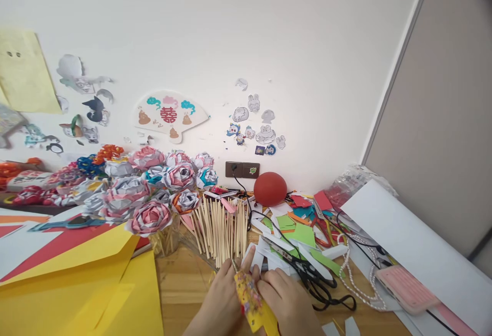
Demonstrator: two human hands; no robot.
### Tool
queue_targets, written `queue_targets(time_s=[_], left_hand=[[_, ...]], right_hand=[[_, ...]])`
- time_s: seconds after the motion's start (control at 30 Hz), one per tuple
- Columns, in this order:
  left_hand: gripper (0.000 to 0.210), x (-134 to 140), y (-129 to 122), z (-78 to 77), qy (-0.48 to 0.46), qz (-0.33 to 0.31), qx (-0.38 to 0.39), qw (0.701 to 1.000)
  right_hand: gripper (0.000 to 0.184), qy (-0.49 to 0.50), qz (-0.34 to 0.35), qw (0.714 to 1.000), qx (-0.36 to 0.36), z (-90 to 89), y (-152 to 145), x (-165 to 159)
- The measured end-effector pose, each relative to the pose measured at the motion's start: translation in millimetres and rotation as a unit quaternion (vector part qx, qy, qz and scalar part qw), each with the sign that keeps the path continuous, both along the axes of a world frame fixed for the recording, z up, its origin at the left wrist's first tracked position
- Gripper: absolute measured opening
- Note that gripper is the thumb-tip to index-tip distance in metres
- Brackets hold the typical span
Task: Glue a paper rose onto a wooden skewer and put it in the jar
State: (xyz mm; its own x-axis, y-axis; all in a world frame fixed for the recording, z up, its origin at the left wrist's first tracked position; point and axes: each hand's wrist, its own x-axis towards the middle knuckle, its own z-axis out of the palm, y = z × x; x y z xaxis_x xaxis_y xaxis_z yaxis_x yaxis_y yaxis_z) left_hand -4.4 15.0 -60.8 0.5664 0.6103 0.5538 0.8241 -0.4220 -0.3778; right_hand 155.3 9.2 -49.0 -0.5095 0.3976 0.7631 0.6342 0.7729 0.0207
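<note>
A yellow hot glue gun (251,300), smeared with coloured marks, points away from me with its metal nozzle at the front. My right hand (288,297) is closed around its right side. On the other side, my left hand (221,297) is beside the nozzle, its fingers curled with one fingertip sticking up; whatever they pinch is hidden behind the glue gun. White paper pieces (274,259) lie just beyond both hands. A bunch of wooden sticks (221,226) stands in front of my left hand.
Folded paper flowers (149,218) crowd the left, beside yellow paper sheets (142,295). To the right lie scissors (277,246), green paper scraps (303,233), a tangled black cord (319,279), a bead string (348,274) and a pink keyboard-like object (407,287). A red balloon (270,188) rests against the wall.
</note>
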Motion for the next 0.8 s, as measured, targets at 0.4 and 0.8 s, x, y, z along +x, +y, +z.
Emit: queue_targets(time_s=[0.4, 0.8], left_hand=[[0.028, 1.4, -2.0, 6.0, -0.006, -0.011, -0.034, 0.999], [0.031, -0.9, 0.8, -0.9, -0.005, -0.016, -0.012, 1.0]], right_hand=[[0.016, -0.004, 0.006, 0.999, -0.049, 1.1, 0.8, 2.5], [0.017, -0.009, -0.001, 0.999, -0.051, -1.7, 3.2, 3.4]])
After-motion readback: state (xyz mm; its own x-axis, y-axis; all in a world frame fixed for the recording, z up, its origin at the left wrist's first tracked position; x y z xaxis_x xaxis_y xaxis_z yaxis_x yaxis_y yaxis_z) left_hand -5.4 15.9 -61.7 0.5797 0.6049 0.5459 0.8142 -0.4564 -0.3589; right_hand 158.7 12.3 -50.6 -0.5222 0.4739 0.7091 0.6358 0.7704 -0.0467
